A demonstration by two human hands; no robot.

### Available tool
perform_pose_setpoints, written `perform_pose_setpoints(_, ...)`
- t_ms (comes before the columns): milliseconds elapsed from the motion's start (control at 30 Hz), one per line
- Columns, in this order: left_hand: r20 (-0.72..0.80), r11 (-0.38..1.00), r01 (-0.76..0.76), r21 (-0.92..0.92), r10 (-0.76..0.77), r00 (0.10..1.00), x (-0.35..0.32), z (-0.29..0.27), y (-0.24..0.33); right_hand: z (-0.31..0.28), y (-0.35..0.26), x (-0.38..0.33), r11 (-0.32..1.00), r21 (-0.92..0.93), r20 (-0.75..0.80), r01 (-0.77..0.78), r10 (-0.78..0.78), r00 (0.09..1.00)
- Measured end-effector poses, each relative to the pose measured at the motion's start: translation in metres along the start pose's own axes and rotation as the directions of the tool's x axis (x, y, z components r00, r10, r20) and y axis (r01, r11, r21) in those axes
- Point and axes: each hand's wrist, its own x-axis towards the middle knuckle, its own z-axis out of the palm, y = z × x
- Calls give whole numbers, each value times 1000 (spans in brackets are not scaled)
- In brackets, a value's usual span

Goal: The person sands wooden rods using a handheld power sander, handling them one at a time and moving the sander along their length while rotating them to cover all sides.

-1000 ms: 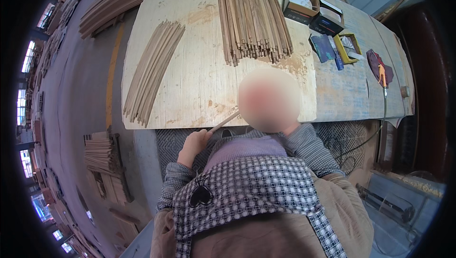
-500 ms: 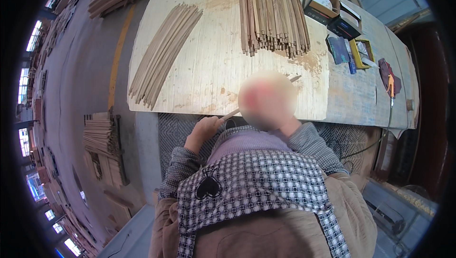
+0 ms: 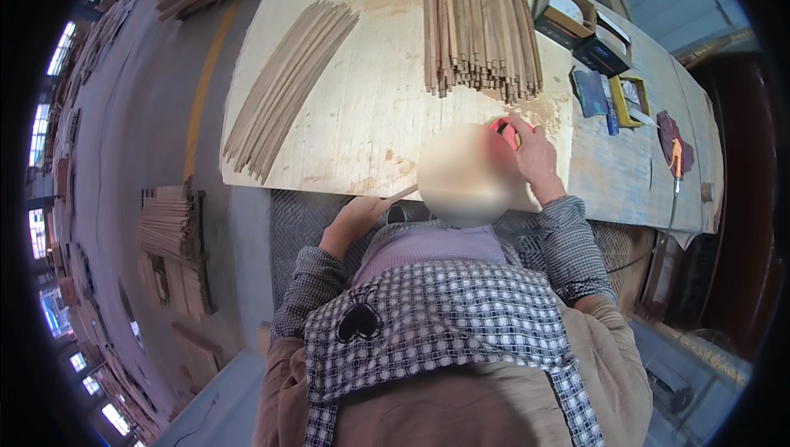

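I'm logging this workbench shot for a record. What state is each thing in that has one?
Left hand: closed on a thin wooden strip at the table edge.
Right hand: resting on the table, gripping a small red tool.
Bundle of dark sticks: lying flat, ends roughly aligned.
Fan of pale strips: lying loose, spread.
Open box: lid off.
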Motion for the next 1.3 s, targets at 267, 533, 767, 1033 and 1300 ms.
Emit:
perform_pose_setpoints(267, -71, 983, 153, 101, -146, 987, -8, -3, 8, 4, -57, -11, 979, 201, 150, 36, -67, 986)
perform_pose_setpoints(533, -267, 932, 82, 354, 17, 964, -35, 0, 24, 53, 15, -18, 920, 283, -264, 272, -198, 944)
perform_pose_setpoints(767, -289, 927, 82, 366, 30, 957, -21, 6, 15, 53, -74, -18, 944, -2, -68, 329, -328, 942)
perform_pose_setpoints(1033, -238, 977, 97, 190, -50, 970, -28, -10, 31, 104, -85, -36, 797, 431, -134, 422, -406, 904)
perform_pose_setpoints(1300, -154, 980, 116, 159, -91, 984, -22, -10, 23, 26, -13, -12, 956, 232, -159, 180, -146, 976)
